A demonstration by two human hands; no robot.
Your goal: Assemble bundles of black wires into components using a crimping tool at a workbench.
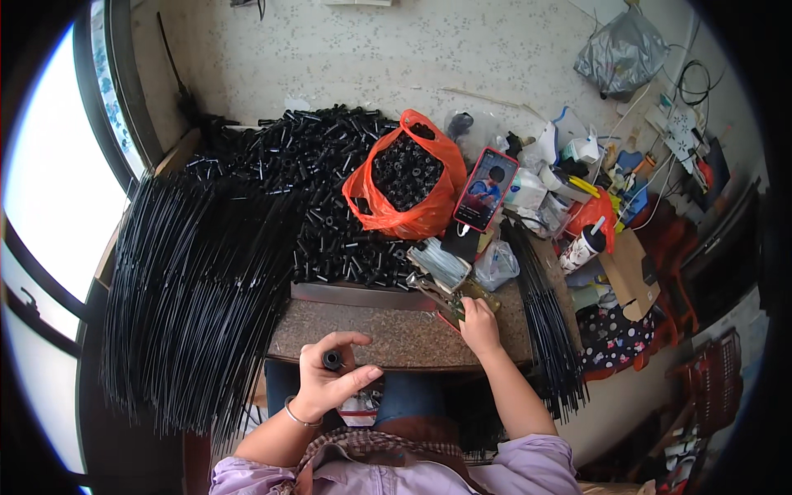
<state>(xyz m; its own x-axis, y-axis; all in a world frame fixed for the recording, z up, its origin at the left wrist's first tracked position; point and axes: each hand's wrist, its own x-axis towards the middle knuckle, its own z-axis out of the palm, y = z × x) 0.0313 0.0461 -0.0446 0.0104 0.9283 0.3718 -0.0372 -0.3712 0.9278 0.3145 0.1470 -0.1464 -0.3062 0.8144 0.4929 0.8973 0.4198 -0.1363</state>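
My left hand is raised in front of the table's near edge. Its thumb and forefinger stand apart, while the other fingers curl round a short black plastic tube, seen end-on. My right hand rests low over the tabletop with its fingers pinched together; what they hold, if anything, is hidden. Just left of those fingers lies a metal pair of locking pliers. Behind it is an open container of thin pale sticks. Loose black tubes are heaped across the table beyond.
Long black rods overhang the table's left side, and a smaller bundle overhangs the right. An orange plastic bag full of black parts stands behind, beside a propped phone. Clutter and a patterned tumbler crowd the right.
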